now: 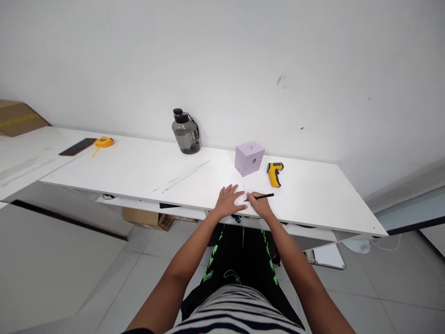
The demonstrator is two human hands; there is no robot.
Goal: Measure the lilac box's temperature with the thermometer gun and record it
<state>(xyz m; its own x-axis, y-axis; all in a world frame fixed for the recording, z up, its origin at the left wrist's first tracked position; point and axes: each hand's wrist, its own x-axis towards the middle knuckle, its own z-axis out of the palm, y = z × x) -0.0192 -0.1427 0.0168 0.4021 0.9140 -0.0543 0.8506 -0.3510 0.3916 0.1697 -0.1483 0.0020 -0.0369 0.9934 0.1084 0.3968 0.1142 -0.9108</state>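
My right hand (261, 205) is closed around a black pen (264, 196), whose tip points left and down at the white surface between my hands. My left hand (229, 202) lies flat near the table's front edge, its fingers spread and holding nothing. What lies under the pen tip is white on white, and I cannot tell whether it is a sheet of paper. Just beyond my hands stands a lilac box (249, 160) with a small dark mark on its front. To its right, a yellow and black infrared thermometer (274, 174) lies on the table.
Against the wall stands a large grey water bottle (187, 134) with a black cap. Farther left on the white table (139, 167) are a yellow tape measure (104, 141) and a dark flat bar (77, 146). A cardboard box (21, 118) sits at the far left; another carton (142, 216) is below.
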